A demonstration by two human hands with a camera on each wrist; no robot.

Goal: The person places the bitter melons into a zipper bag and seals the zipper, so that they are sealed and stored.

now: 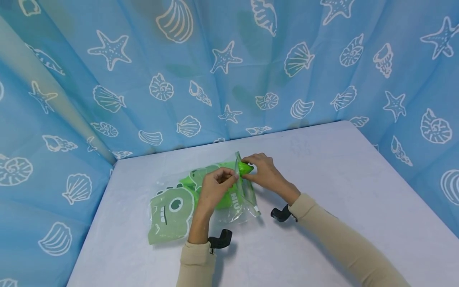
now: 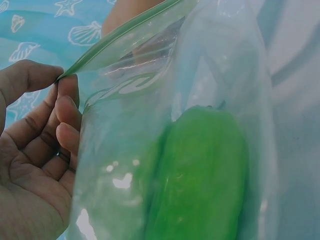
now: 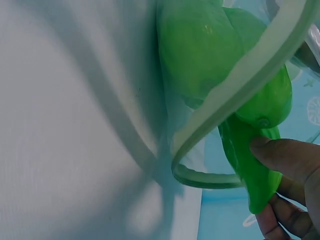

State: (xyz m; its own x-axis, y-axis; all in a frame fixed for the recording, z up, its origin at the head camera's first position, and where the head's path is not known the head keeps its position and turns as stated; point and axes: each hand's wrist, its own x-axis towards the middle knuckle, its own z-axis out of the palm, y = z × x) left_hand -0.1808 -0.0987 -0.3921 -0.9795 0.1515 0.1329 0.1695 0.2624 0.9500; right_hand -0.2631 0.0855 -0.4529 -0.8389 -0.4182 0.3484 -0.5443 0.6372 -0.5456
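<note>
Green pepper (image 1: 246, 169) pinched by R hand (image 1: 263, 172); L hand (image 1: 214, 187) pinches zip bag (image 1: 241, 199) rim.

Both forearms, in beige sleeves, reached forward and angled inward, so the hands met close together ahead of the body. The left hand (image 1: 214, 187) was raised on a bent wrist, its thumb and fingertips (image 2: 64, 102) pressed together in a pinch, the other fingers loosely curled behind. The right hand (image 1: 263, 170) lay just beside it, palm down, thumb (image 3: 280, 155) and fingers closed in a grip. A dark strap circled each wrist.
</note>
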